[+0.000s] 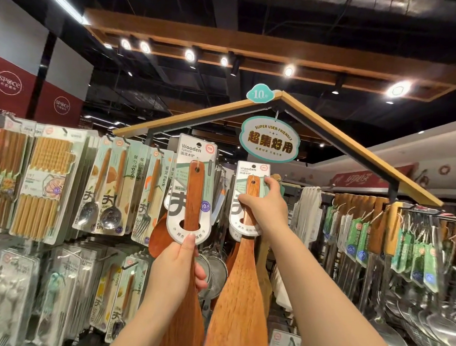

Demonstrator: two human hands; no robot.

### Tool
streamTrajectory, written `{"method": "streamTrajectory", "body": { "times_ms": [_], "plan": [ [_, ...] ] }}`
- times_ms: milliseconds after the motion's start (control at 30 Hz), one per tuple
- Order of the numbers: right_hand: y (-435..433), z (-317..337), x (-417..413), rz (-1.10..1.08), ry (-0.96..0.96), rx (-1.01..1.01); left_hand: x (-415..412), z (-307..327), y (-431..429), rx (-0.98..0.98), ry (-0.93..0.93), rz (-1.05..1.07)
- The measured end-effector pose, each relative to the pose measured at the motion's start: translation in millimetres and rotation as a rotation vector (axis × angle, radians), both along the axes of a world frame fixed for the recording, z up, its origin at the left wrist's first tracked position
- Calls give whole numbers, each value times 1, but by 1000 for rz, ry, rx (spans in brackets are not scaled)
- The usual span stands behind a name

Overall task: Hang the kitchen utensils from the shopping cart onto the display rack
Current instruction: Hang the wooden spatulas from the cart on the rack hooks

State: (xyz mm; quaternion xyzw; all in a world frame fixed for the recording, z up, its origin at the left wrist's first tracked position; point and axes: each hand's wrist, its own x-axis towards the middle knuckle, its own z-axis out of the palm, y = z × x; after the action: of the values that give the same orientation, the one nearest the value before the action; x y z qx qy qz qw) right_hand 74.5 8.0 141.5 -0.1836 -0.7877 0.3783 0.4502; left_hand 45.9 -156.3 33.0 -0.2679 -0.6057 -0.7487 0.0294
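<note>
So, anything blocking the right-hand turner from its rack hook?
Nothing visible. The right hand holds the lighter turner up at the rack, but its card hides the hook. Another wooden utensil hangs just behind.

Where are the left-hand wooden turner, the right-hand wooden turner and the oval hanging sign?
left-hand wooden turner (193, 197), head view, on its handle.
right-hand wooden turner (240, 295), head view, on its blade.
oval hanging sign (269, 142), head view, on its middle.

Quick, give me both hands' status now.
Left hand: grips the dark turner.
Right hand: grips the light turner.
</note>
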Motion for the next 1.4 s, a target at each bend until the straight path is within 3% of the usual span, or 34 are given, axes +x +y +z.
{"method": "streamTrajectory", "body": {
  "times_ms": [267, 533, 1167, 1400],
  "plan": [
    [5, 17, -7, 86, -34, -45, -9, 2, -1, -3, 7, -7],
    [11, 38, -17, 363, -47, -242, -24, -5, 1, 19, -40, -31],
    [14, -5, -9, 434, 93, -323, -36, -19, 12, -38, -56, -35],
    [21, -6, -13, 420, 51, -338, -33, -18, 12, -38, -54, -37]
  ]
}}
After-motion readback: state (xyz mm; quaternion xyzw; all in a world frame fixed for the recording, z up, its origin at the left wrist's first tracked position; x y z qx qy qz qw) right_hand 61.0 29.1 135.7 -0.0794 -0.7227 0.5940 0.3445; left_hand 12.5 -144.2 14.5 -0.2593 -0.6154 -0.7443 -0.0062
